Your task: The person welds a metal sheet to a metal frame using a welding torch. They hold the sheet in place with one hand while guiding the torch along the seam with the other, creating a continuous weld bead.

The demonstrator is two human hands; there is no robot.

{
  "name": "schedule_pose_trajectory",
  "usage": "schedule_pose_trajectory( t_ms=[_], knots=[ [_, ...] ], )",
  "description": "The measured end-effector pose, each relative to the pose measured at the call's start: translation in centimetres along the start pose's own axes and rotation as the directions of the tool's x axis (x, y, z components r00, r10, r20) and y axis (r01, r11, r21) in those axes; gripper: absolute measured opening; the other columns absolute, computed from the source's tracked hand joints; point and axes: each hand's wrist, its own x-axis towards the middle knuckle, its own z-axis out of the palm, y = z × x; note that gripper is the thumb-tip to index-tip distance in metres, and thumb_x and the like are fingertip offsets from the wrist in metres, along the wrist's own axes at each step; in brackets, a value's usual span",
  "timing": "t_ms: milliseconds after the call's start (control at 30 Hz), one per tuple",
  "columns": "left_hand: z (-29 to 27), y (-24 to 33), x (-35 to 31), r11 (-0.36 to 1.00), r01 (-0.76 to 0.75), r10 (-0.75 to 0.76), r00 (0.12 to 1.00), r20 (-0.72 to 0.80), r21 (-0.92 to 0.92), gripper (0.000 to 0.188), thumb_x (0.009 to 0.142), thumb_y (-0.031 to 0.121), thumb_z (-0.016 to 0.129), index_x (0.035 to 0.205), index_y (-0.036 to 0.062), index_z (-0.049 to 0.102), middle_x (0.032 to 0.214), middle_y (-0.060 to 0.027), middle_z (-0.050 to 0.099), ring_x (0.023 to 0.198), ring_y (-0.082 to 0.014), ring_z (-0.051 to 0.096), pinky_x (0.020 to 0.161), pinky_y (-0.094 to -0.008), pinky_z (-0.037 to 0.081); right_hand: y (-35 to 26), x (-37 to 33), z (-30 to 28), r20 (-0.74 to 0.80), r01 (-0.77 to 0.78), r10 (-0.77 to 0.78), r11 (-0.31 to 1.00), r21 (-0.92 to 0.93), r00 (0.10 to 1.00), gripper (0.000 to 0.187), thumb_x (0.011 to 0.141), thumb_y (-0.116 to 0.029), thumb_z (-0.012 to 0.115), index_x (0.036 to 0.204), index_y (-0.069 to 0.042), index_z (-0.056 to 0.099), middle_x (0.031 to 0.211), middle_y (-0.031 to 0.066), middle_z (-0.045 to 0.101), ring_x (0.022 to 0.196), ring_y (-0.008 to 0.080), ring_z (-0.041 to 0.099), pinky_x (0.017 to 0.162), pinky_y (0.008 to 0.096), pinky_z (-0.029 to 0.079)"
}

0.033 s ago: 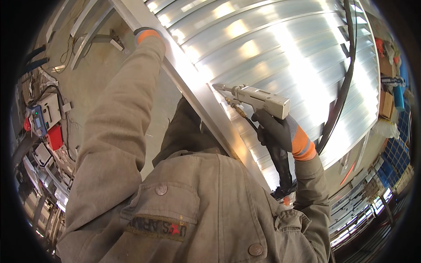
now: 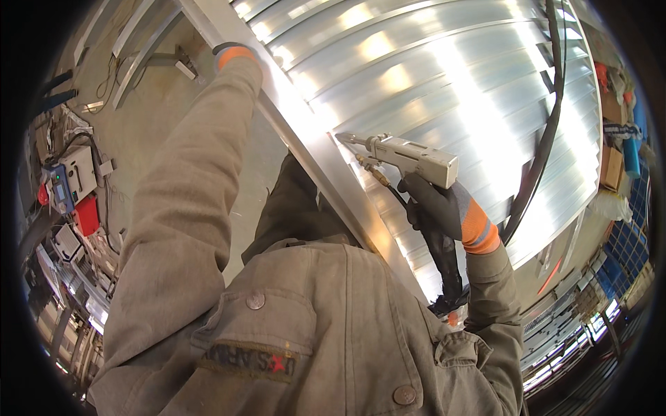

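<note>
My right hand [image 2: 438,201], in a dark glove with an orange cuff, is wrapped round the grip of a pale welding gun [image 2: 420,161]. The gun's narrow nozzle points left, its tip at the seam between a long metal edge beam [image 2: 284,104] and a shiny ribbed metal panel [image 2: 430,76]. From the grip, a black-wrapped hose [image 2: 444,267] hangs down toward my sleeve. My left arm reaches far forward along the beam. Of my left hand [image 2: 237,57] only the orange and grey glove cuff shows at the beam's outer side; its fingers are hidden.
A thick black cable [image 2: 540,156] lies across the panel on the right. At far left stand a control box [image 2: 80,172] and a red box [image 2: 87,216] among cables. Curved metal lengths [image 2: 142,52] are at the upper left. Blue rolls [image 2: 631,154] and cartons [image 2: 610,166] sit beyond the panel's right edge.
</note>
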Motion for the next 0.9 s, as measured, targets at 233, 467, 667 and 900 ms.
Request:
schedule_pose_trajectory(
  t_ms=[233, 467, 667, 900],
  knots=[
    [4.3, 0.0, 4.3, 0.989, -0.026, 0.020, 0.999, 0.044, 0.144, 0.032, 0.111, 0.025, 0.065, 0.138, 0.0195, 0.083, 0.144, -0.0052, 0.080, 0.133, -0.0269, 0.075, 0.106, -0.0517, 0.060, 0.2, 1.7, -0.7, 0.127, 0.142, -0.125, 0.980, -0.140, 0.984, 0.040, 0.114, -0.035, 0.067, 0.124, 0.004, 0.066, 0.080, 0.0077, 0.067, 0.067, 0.0184, 0.071, 0.060, 0.0347, 0.056],
    [3.5, 1.0, 3.8, 0.998, 0.029, -0.030, 0.999, 0.020, 0.058, 0.033, 0.112, 0.025, 0.065, 0.138, 0.0194, 0.083, 0.144, -0.0053, 0.080, 0.133, -0.0270, 0.075, 0.106, -0.0516, 0.060, -1.1, 2.1, -0.7, 0.099, 0.036, -0.028, 0.996, -0.080, 0.995, 0.044, 0.113, -0.038, 0.069, 0.126, 0.003, 0.064, 0.084, 0.0075, 0.068, 0.068, 0.0188, 0.072, 0.060, 0.0339, 0.058],
    [3.2, 0.2, 3.5, 0.998, 0.041, -0.042, 0.999, 0.020, 0.039, 0.033, 0.112, 0.025, 0.065, 0.138, 0.0193, 0.083, 0.144, -0.0054, 0.080, 0.133, -0.0271, 0.075, 0.106, -0.0515, 0.060, -1.9, 2.0, -1.0, 0.117, 0.039, -0.025, 0.992, -0.118, 0.993, 0.047, 0.115, -0.043, 0.066, 0.123, 0.003, 0.064, 0.083, 0.0072, 0.068, 0.066, 0.0179, 0.072, 0.058, 0.0328, 0.057],
    [3.3, 0.0, 3.9, 0.998, 0.053, -0.053, 0.998, 0.025, 0.030, 0.033, 0.112, 0.026, 0.065, 0.138, 0.0191, 0.083, 0.144, -0.0055, 0.080, 0.133, -0.0272, 0.075, 0.107, -0.0514, 0.059, -1.9, 2.4, -1.1, 0.124, 0.053, -0.037, 0.991, -0.127, 0.992, 0.049, 0.115, -0.046, 0.065, 0.122, 0.003, 0.064, 0.082, 0.0077, 0.068, 0.066, 0.0168, 0.072, 0.056, 0.0311, 0.056]
  ],
)
